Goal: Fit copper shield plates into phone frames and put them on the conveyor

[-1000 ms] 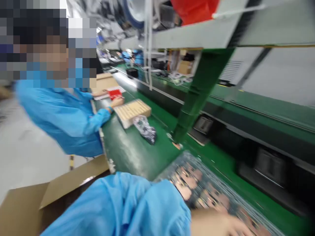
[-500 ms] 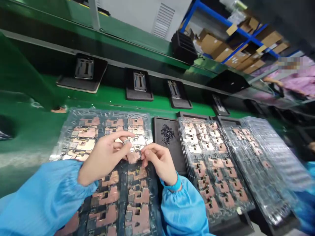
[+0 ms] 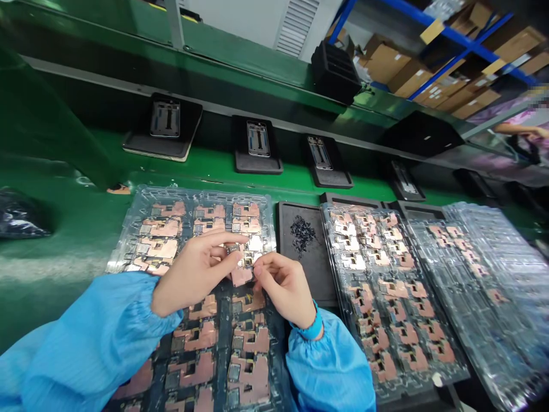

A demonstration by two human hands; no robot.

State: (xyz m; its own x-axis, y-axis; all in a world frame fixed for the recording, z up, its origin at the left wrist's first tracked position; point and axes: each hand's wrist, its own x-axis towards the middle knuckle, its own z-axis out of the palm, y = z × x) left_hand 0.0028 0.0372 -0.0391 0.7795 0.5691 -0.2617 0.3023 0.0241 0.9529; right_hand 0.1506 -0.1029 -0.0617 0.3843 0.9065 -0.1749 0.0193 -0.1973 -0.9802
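Note:
Between my two hands a small copper-coloured circuit board is held above a clear plastic tray of similar boards. My left hand pinches the board's left side between thumb and fingers. At its right edge, my right hand has thumb and forefinger pressed together, touching the board; whether a tiny part sits in that pinch is too small to tell. Just right of the tray lies a black tray with a heap of small black pieces.
More clear trays of boards stand to the right, beside a stack of clear trays. Phone frames rest on black pads along the green conveyor. A black bag lies at left. A person in pink is at far right.
The whole view has shifted, so everything appears further right. Both hands keep hold of the board in nearly the same pose.

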